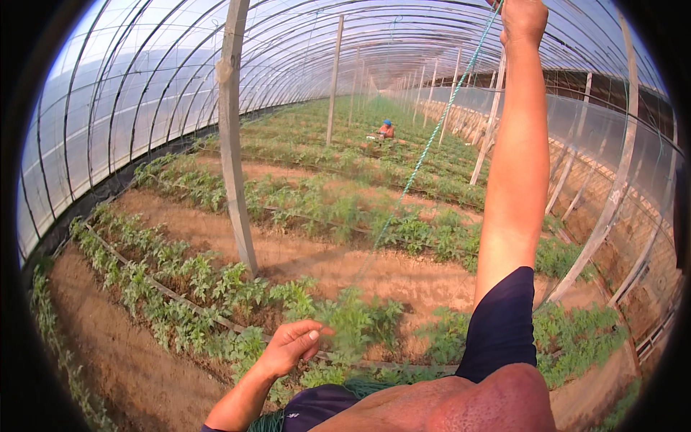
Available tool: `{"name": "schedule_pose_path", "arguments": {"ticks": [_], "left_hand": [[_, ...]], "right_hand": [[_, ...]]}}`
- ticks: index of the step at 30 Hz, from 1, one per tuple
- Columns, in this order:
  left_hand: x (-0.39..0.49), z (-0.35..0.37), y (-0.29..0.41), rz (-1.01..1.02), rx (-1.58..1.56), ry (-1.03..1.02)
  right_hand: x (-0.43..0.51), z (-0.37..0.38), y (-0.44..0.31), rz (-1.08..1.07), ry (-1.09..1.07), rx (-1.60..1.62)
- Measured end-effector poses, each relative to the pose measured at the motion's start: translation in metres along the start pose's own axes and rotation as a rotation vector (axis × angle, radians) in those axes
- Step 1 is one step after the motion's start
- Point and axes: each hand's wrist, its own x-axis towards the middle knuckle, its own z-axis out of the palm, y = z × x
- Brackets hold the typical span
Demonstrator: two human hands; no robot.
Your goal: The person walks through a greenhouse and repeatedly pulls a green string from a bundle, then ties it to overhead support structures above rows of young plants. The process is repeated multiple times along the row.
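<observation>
My right hand (522,21) is raised high at the top right, its fingers closed on a green twine (434,137). The twine slants down to the left from it and fades from sight above the plants near the middle. My left hand (298,343) is low in front of me, fingers bent, with thumb and index finger close together; whether anything thin is between them cannot be made out. Just beyond it stand leafy green plants (353,321), blurred in part. More green twine (367,387) lies bunched against my dark clothing.
A concrete post (233,135) rises at the left among the crop rows. A drip hose (178,297) runs along the nearest row. Leaning posts (610,210) stand at the right. Another person (386,129) is low among distant plants. Arched ribs carry the plastic cover.
</observation>
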Motion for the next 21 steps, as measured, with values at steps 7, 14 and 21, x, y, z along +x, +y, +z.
{"name": "schedule_pose_path", "arguments": {"ticks": [7,14,21], "left_hand": [[-0.007,0.009,-0.012,-0.023,0.056,-0.045],[-0.01,0.013,-0.024,-0.088,0.025,-0.019],[-0.012,0.012,-0.034,-0.081,0.063,-0.089]], "right_hand": [[0.012,-0.03,0.03,-0.383,0.345,-0.427],[0.006,-0.01,0.011,-0.158,0.367,0.506],[-0.003,0.007,-0.024,-0.1,0.275,1.01]]}}
